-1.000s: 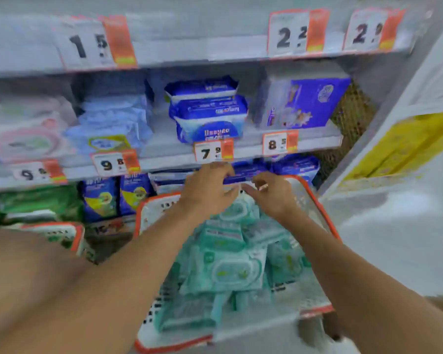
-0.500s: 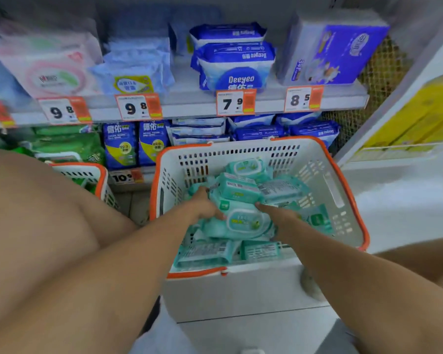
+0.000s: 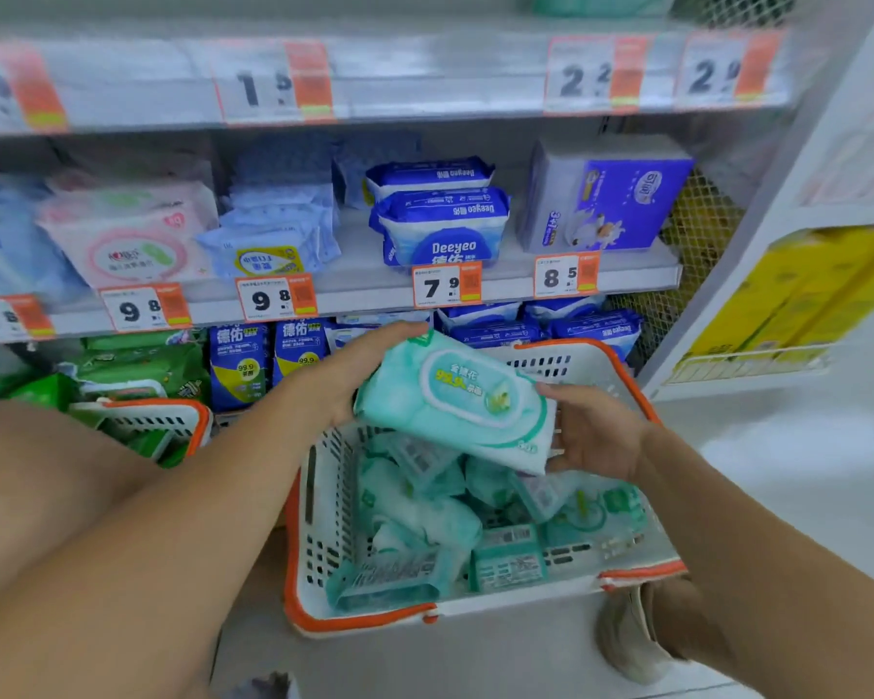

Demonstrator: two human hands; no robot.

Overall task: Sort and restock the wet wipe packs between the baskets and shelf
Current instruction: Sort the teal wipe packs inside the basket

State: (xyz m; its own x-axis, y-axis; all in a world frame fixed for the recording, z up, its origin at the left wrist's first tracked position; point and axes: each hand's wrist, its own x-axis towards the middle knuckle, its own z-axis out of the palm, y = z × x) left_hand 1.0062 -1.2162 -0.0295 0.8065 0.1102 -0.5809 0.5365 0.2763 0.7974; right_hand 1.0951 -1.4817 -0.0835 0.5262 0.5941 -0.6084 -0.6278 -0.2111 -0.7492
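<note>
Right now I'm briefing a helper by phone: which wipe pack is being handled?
Find the white basket with the orange rim below the shelves. Above it, the left hand and right hand hold one teal pack, the only one lifted clear of the pile.

— Where are your hands?

— Both are raised above the basket [image 3: 324,502], each arm reaching forward from a lower corner of the view. Your left hand [image 3: 346,373] is over the basket's far left corner, palm turned inward, fingers curled round the left end of the wipe pack [image 3: 457,401], thumb running along its upper edge.

— And your right?

— Your right hand [image 3: 589,436] is over the basket's right side, palm up and facing the left one, fingers cupped under the pack's right end, thumb on its top edge. Your right wrist lies above the basket's right rim. Your bare knees show on both sides of the basket.
</note>
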